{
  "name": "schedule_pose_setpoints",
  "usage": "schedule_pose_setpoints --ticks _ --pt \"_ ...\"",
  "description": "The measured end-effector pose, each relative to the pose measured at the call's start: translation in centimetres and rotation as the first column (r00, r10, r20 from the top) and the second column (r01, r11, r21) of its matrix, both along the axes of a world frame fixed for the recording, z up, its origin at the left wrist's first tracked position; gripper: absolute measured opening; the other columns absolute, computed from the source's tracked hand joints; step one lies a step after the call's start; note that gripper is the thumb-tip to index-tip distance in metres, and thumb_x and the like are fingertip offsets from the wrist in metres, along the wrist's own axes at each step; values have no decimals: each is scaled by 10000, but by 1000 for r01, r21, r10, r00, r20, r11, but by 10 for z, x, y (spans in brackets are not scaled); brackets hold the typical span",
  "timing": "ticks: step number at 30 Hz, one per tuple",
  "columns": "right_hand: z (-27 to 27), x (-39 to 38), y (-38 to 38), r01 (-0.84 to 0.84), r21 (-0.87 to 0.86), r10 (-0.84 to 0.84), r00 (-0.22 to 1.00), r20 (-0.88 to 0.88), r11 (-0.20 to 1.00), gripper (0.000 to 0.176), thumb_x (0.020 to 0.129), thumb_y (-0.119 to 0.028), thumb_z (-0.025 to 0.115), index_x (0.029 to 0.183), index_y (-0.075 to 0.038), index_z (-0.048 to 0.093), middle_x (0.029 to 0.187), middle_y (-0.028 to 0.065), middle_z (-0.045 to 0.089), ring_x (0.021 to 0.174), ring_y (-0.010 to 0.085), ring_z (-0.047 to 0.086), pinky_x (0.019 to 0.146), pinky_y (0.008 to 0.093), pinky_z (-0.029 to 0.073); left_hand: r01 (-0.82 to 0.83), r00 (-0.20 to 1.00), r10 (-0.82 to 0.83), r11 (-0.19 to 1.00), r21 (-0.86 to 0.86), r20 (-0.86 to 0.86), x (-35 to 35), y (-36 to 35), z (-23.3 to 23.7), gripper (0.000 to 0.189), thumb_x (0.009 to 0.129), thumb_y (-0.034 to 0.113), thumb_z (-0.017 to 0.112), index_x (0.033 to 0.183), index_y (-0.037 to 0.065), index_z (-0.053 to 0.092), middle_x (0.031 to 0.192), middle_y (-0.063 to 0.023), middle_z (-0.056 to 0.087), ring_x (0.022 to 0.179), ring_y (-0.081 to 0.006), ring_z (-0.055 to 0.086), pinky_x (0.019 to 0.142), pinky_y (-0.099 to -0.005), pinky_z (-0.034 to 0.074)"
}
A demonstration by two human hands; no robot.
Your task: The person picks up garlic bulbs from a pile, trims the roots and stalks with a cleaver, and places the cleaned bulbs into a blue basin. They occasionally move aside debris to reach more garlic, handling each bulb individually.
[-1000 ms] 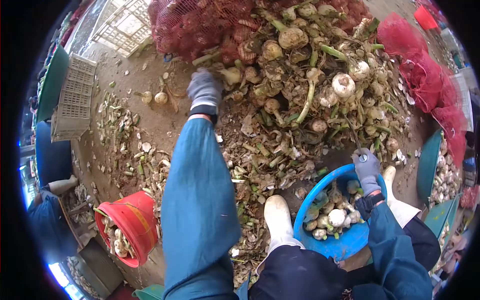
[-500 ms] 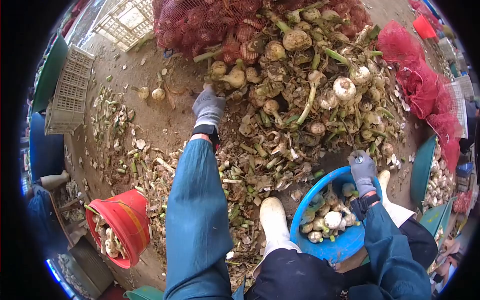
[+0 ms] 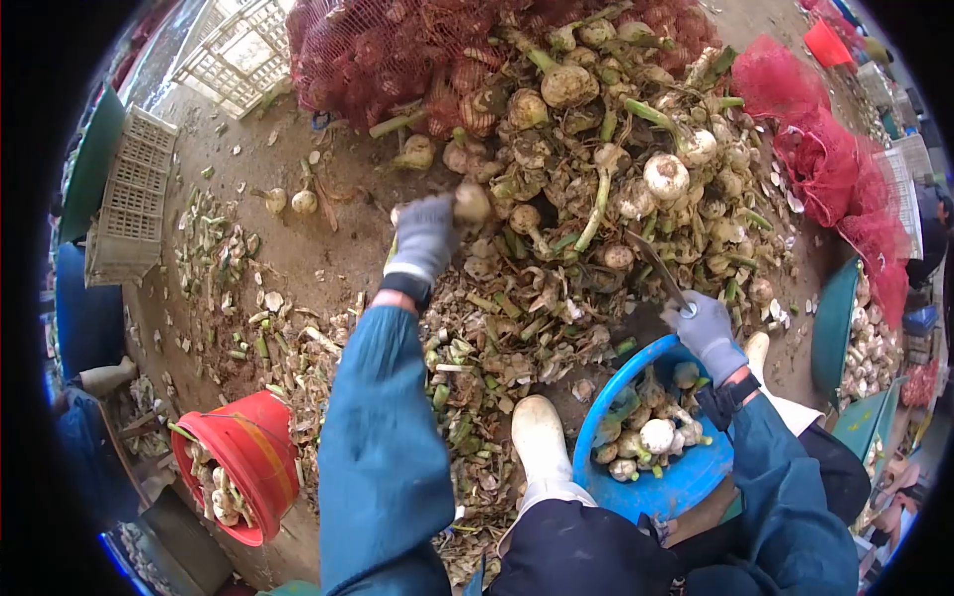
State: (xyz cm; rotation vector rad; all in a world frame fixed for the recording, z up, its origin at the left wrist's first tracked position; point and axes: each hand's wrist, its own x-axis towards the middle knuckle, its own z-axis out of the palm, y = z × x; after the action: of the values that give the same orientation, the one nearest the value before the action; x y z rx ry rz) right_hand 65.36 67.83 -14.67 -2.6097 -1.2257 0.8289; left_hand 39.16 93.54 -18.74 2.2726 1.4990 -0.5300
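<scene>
1 bulb (image 3: 472,202) in the closed left hand (image 3: 425,240); right hand (image 3: 708,328) apparently clasps knife (image 3: 656,264).

Left hand (image 3: 425,238) stretched forward, clenched, right hand (image 3: 704,326) fisted, drawn close — both gloved

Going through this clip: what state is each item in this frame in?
left hand: gloved, shut on bulb
right hand: gloved, shut on knife, blade pointing at the pile
blue basin: partly filled with bulbs
red bucket: partly filled
mesh sack: stuffed full
</scene>
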Motion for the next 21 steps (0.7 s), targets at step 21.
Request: schedule_pose_setpoints --ticks 21 --pt "31 -124 35 -643 338 665 744 65 687 196 626 -174 614 799 -151 525 639 64 551 638 252 566 537 359 434 64 934 92 908 -415 346 -34 -173 -1 488 831 483 348 1204 170 390 1219 -55 427 1178 -190 321 1001 -424 135"
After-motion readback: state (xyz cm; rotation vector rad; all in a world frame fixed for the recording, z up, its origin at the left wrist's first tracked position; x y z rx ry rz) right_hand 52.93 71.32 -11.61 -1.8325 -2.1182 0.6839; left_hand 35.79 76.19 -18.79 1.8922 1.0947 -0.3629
